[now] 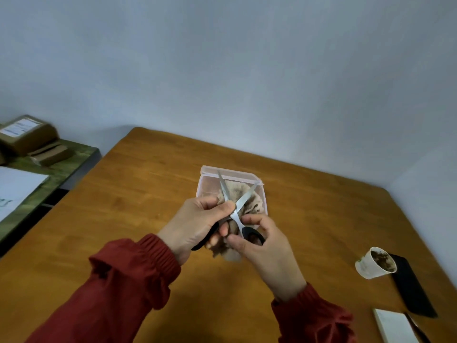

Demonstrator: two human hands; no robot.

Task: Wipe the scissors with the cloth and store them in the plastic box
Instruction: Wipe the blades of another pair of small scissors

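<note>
The scissors (241,201) have silver blades spread apart and black handles. They are held up over the clear plastic box (230,173) on the wooden table. My left hand (197,221) grips one black handle together with the beige cloth (249,204), which bunches behind the blades and hangs below my fingers. My right hand (262,246) pinches the other black handle loop between thumb and fingers. Much of the box is hidden behind the cloth and my hands.
A white paper cup (374,262) with dark contents lies on its side at the right, beside a flat black object (411,288). A white pad (393,326) sits at the lower right. A green side table (49,169) with cardboard boxes and paper stands left.
</note>
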